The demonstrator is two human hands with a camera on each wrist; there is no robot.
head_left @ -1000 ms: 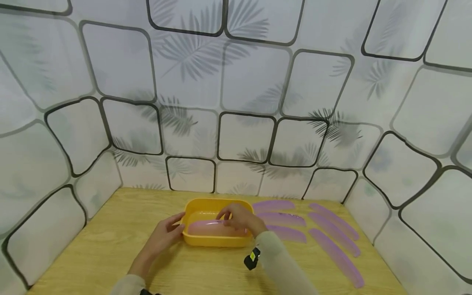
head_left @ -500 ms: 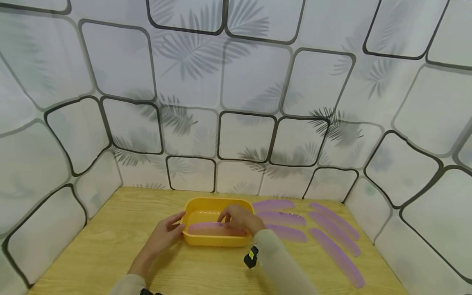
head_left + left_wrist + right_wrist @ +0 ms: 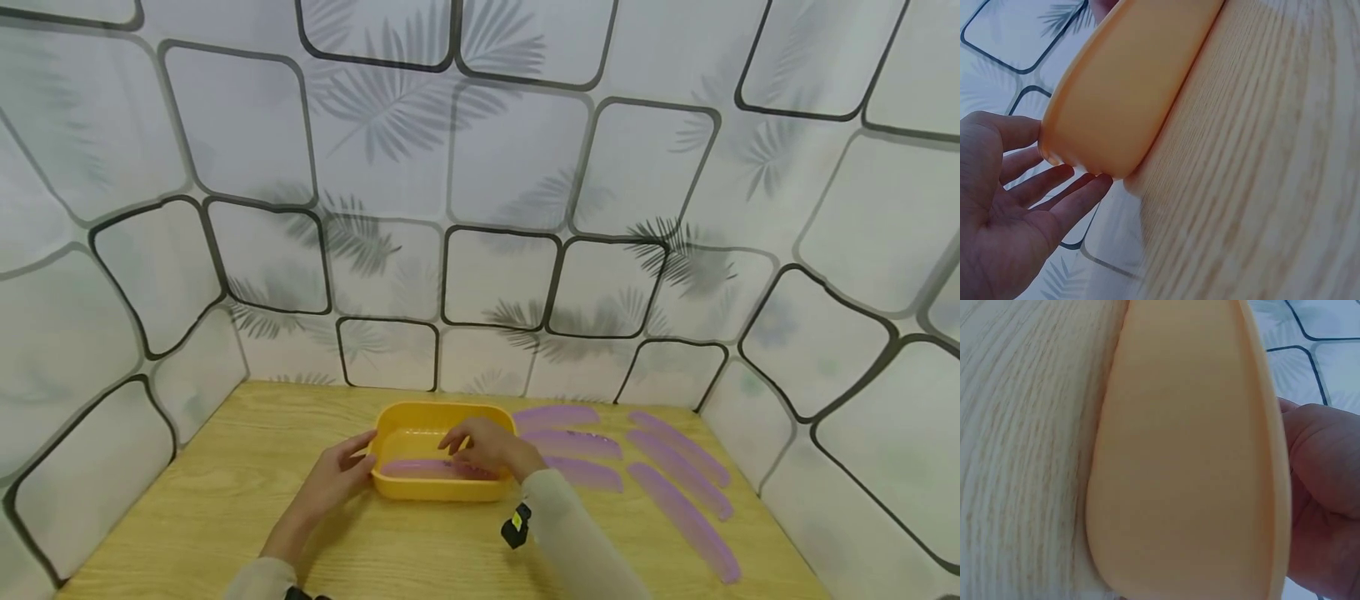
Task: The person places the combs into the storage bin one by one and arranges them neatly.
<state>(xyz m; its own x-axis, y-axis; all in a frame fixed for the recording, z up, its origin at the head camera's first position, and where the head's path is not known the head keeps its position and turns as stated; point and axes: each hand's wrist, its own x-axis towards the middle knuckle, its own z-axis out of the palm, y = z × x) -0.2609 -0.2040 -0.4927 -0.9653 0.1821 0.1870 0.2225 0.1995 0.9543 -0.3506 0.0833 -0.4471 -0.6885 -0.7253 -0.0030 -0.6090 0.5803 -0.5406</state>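
A yellow rectangular plastic tub (image 3: 442,492) stands on the table in the head view. My left hand (image 3: 335,477) holds its left end, thumb and fingers spread across the corner. In the left wrist view, the fingertips (image 3: 1105,179) rest on the tub's end wall. Inside the tub, along the near wall, lies a translucent purple comb (image 3: 412,469). Over the comb's right half is my right hand (image 3: 487,443), its fingers bent downward; I cannot tell whether they still grip it. The right wrist view shows this hand (image 3: 1329,481) behind the rim, fingertips hidden.
Several purple combs lie right of the tub: one group close beside it, including a middle comb (image 3: 573,444), and another slanting farther right, including a long comb (image 3: 686,521). Patterned curtains (image 3: 495,275) enclose the wooden table (image 3: 420,550) at the back and sides.
The comb in the tub has sunk lower behind the near wall, with less of its face showing. The right hand stays about in place, its fingertips now above the comb's edge. The left hand has not moved.
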